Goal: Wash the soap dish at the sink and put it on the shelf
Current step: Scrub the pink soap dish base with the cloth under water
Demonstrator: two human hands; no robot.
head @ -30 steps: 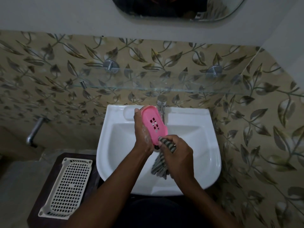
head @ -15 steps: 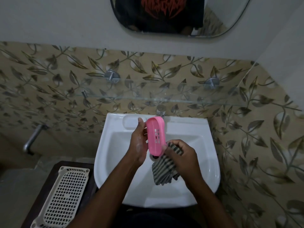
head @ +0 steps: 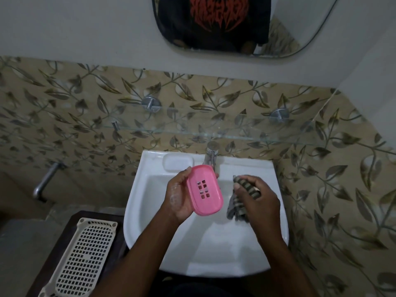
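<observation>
Pink soap dish (head: pixel 204 190) in left hand (head: pixel 179 196) | striped cloth (head: pixel 240 200) in right hand (head: pixel 260 199)

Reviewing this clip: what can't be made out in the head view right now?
- Whether the metal tap runs: spout hidden behind the pink plastic soap dish.
- Sink drain: covered by the dish and the left hand.
- Striped grey cloth: mostly hidden by the right hand.
- White perforated tray: cut by the bottom edge.

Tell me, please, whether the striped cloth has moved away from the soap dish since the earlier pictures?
Yes. The striped cloth, in the right hand, touched the soap dish earlier; now it sits apart, right of the tap line, over the sink.
</observation>
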